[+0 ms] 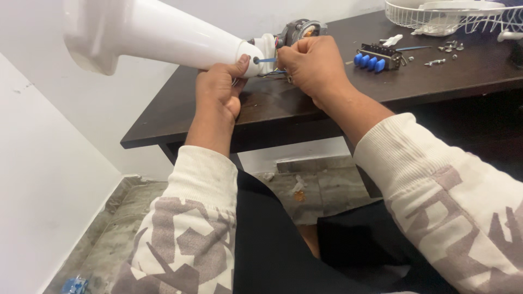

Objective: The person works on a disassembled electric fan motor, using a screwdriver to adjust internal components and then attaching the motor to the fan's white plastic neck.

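A white plastic fan housing [152, 35], cone-shaped, lies tilted across the near edge of a dark wooden table [283, 109]. My left hand [218, 90] grips its narrow end, thumb pressed on top. Behind that end sits the grey fan motor [299, 30] with exposed copper. My right hand [310, 65] is closed at the joint between housing and motor, pinching thin wires [267, 61], one of them blue. What the right fingertips hold beyond the wires is hidden.
A switch block with several blue push buttons [376, 57] lies on the table to the right, with loose screws [444, 54] and a white plastic piece [392, 40] near it. A white wire fan grille [452, 16] stands at the back right. Debris litters the stone floor [299, 188] below.
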